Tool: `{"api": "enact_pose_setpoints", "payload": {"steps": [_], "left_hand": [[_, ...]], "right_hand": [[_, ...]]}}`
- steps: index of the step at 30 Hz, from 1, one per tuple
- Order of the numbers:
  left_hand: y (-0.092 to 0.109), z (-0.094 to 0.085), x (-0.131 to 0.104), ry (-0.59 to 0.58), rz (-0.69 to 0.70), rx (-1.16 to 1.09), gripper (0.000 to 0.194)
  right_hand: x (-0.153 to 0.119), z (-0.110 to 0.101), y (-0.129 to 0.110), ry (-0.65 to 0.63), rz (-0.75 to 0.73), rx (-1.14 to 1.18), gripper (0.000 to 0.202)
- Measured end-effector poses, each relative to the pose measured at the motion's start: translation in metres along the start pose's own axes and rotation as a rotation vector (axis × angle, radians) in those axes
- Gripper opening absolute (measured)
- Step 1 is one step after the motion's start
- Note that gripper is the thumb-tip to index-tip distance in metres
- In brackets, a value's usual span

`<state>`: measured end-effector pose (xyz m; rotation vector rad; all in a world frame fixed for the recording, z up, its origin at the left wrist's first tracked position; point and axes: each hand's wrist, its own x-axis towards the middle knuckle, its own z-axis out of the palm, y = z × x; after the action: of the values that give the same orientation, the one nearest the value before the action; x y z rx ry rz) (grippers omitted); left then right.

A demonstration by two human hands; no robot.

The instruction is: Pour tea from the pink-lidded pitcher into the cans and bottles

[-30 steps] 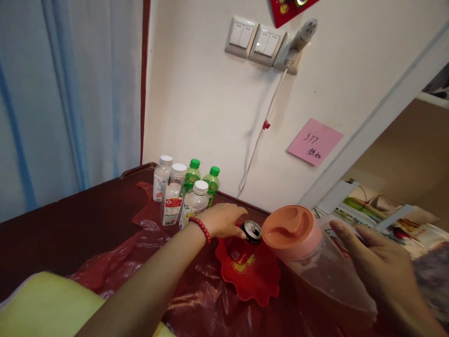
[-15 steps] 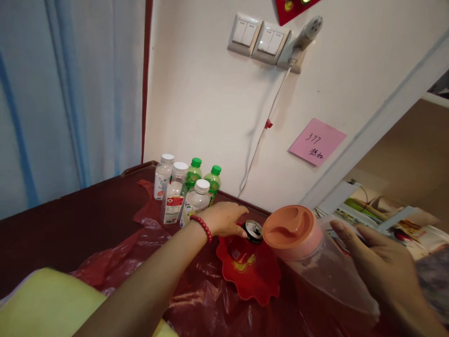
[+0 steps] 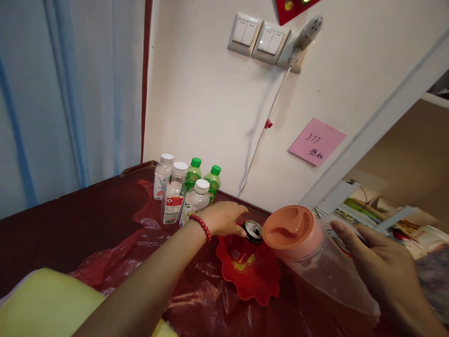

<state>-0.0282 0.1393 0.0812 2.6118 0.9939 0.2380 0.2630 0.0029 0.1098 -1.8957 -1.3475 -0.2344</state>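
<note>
My left hand (image 3: 224, 220), with a red bead bracelet at the wrist, reaches over the table with thumb and fingers apart. Its thumb tip is at the black rim of a red drink can (image 3: 245, 243), touching or very close. The can has its top opened and stands on a red wavy-edged plate (image 3: 257, 288). My right hand (image 3: 382, 262) is spread open beside a clear plastic pitcher (image 3: 329, 276) with an orange lid (image 3: 289, 227). The thumb points toward the pitcher's wall; whether it touches is unclear, and the other fingers are partly hidden.
Left of the can stand white-capped bottles (image 3: 174, 201) and green-capped bottles (image 3: 213, 178). Red plastic film (image 3: 140, 262) covers part of the dark table (image 3: 70, 224). Yellow cloth-like material (image 3: 52, 299) lies front left. A cord (image 3: 259, 135) hangs down the wall; a cluttered shelf (image 3: 396, 215) is right.
</note>
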Motion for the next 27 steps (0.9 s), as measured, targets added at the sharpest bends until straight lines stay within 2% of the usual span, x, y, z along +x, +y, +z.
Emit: {"api": "enact_pose_setpoints", "payload": {"steps": [8,17,27], "left_hand": [[0.0015,-0.0017,-0.0005,-0.010,-0.012,0.013,0.069],[0.0003,-0.0012,0.0000,-0.005,-0.003,-0.001,0.068],[-0.0001,-0.0013,-0.0007,0.009,-0.004,-0.002,0.065]], "right_hand": [[0.0029,0.0002,0.0057,-0.036,0.044,-0.026,0.064],[0.0007,0.0016,-0.0028,-0.018,0.056,-0.017,0.070],[-0.0027,0.0037,-0.0034,0.003,0.013,0.000,0.063]]}}
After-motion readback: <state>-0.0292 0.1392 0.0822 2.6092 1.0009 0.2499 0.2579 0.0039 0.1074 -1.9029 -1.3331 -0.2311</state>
